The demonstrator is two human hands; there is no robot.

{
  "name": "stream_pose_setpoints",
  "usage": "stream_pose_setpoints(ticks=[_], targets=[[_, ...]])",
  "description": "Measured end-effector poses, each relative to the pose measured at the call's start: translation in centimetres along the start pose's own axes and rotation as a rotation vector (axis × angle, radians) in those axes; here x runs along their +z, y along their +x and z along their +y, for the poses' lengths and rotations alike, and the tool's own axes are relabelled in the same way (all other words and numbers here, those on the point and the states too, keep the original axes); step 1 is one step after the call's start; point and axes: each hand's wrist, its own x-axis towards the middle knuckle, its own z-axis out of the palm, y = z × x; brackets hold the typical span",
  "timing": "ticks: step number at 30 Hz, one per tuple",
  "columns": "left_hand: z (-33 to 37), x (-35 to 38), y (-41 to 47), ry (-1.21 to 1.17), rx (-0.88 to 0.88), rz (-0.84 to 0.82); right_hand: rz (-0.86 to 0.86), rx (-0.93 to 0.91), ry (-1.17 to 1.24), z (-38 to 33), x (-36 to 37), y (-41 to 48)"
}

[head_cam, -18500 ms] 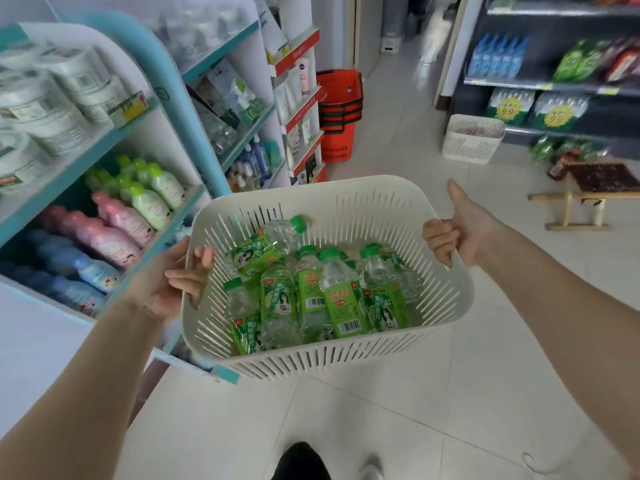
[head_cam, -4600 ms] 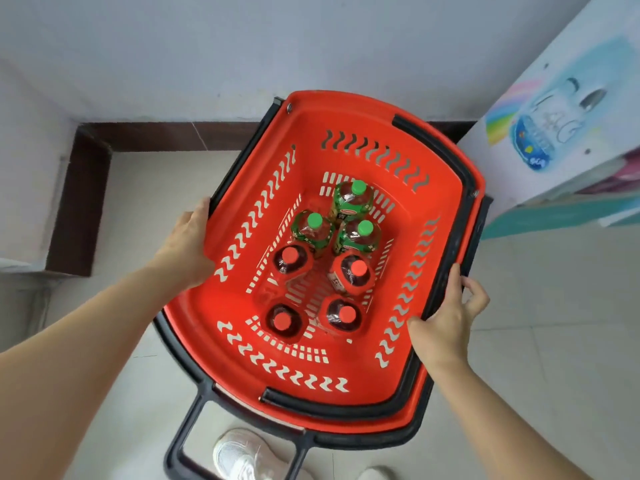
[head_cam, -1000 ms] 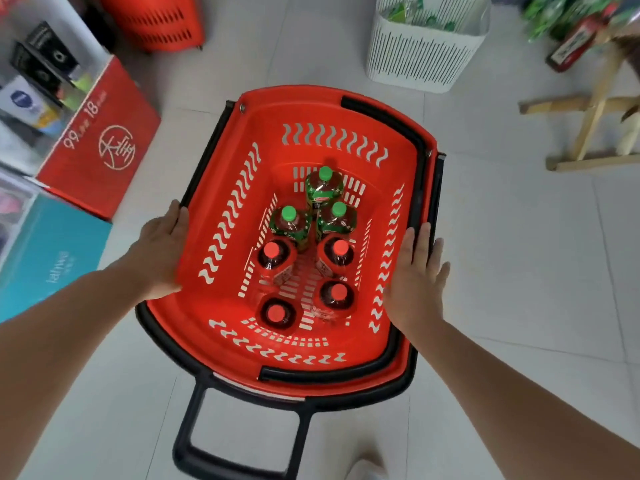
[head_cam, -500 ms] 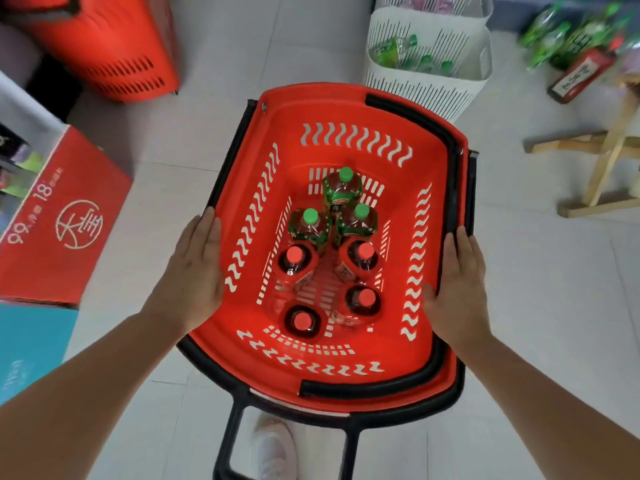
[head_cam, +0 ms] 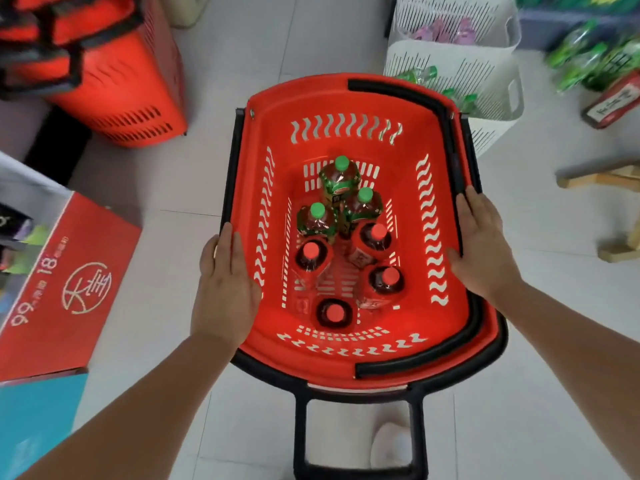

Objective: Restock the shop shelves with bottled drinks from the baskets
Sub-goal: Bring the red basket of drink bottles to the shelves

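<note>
I hold a red shopping basket (head_cam: 346, 344) with black handles in front of me, above the floor. My left hand (head_cam: 223, 282) grips its left rim and my right hand (head_cam: 481, 247) grips its right rim. Inside stand several bottles of dark drink: three with green caps (head_cam: 341, 173) toward the far end and several with red caps (head_cam: 311, 256) nearer me. A white slatted basket (head_cam: 485, 77) with green-labelled bottles sits on the floor just beyond the red basket's far right corner.
A stack of red baskets (head_cam: 114, 74) stands at the far left. A red printed carton (head_cam: 65, 285) and a teal shelf end (head_cam: 38, 420) are on my left. A wooden stool (head_cam: 602, 181) is at the right, with green packs (head_cam: 595, 60) behind it. My white shoe (head_cam: 391, 445) shows below.
The basket has been carried closer to the white basket and stool. Both hands stay on the rims, the right one shifting from flat on the rim to a grip on its edge.
</note>
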Motion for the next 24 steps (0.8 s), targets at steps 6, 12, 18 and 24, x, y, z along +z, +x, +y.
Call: stream_pose_setpoints(ticks=[6, 12, 18, 24], targets=[[0.3, -0.1, 5.2, 0.040, 0.003, 0.042, -0.008, -0.004, 0.014, 0.1, -0.8, 5.8], [0.7, -0.2, 8.6, 0.015, -0.018, 0.047, -0.021, -0.012, 0.027, 0.6, -1.4, 9.3], [1.2, -0.1, 9.8, -0.047, -0.144, 0.031, -0.058, -0.073, -0.006, 0.3, -1.8, 13.1], [1.2, -0.1, 11.4, -0.062, -0.234, 0.054, -0.079, -0.173, -0.095, -0.7, -2.1, 18.1]])
